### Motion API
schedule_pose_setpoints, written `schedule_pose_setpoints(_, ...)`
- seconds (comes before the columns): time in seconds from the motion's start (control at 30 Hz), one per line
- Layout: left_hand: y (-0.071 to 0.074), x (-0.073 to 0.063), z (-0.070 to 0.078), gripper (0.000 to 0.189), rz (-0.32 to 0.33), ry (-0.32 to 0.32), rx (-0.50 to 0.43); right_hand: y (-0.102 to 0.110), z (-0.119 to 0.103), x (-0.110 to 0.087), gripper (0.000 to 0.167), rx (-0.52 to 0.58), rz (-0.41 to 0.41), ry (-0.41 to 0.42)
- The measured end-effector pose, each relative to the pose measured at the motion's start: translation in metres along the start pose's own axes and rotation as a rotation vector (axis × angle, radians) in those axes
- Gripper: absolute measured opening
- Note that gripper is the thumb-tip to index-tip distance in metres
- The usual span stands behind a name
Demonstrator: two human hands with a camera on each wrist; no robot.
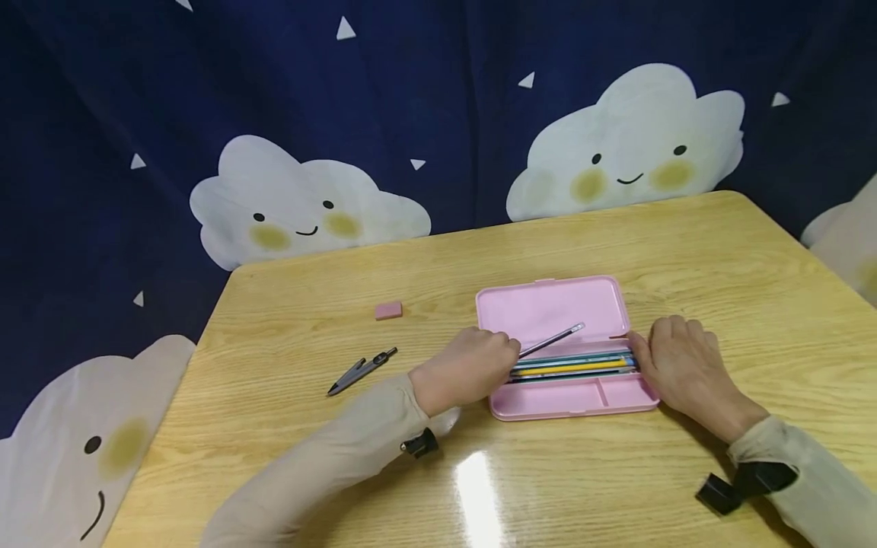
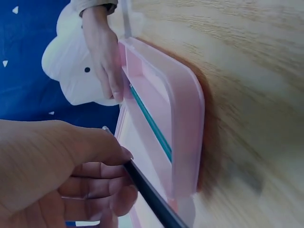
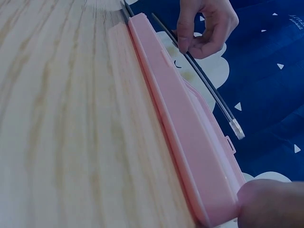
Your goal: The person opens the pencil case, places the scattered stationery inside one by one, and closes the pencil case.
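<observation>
While a dark pencil point(image 1: 551, 341) is pinched between the thumb and fingers of the left hand point(image 1: 473, 364), an open pink pencil case point(image 1: 548, 401) is touched at its right end by the right hand point(image 1: 688, 373). Whether that end is gripped by the right fingers or only pressed cannot be told.

The held pencil is tilted above the left part of the case, its pale eraser end pointed up and to the right, in front of the opened lid point(image 1: 527, 310). The lid is laid back on the far side. In the long compartment next to it, several pencils are laid side by side, among them a yellow pencil point(image 1: 572, 368) and a green pencil point(image 1: 575, 358). The near part of the case is split by a divider point(image 1: 601, 392) into a longer left section and a shorter right one.

The case is set on a wooden bench point(image 1: 240, 380), right of centre. To its left, a small pink eraser point(image 1: 388, 310) is seen farther back, and a grey compass point(image 1: 380, 358) is placed nearer, left of the left hand. Both arms are covered by beige sleeves point(image 1: 342, 445). Behind the bench, a navy curtain point(image 1: 438, 91) is decorated with smiling white clouds point(image 1: 308, 202) and small white triangles.
</observation>
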State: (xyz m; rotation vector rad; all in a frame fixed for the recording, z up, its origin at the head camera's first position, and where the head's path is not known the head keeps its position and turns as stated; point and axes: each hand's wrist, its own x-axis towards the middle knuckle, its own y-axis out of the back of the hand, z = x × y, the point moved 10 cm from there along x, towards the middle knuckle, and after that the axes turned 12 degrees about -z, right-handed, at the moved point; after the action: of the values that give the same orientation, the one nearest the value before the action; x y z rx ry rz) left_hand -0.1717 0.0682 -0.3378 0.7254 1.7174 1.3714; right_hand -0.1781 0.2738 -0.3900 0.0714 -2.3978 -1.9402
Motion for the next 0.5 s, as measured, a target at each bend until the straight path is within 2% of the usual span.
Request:
schedule_pose_setpoints(0.23,0.003,0.01,0.012,0.015,-0.002,-0.064,0.093,0.001,0.0,0.001,0.036,-0.008,0.002,0.002)
schedule_pose_setpoints(0.5,0.002,0.031,0.019,0.017,-0.059,-0.077,0.101,0.0,0.0,0.0,0.035,-0.014,0.002,0.004)
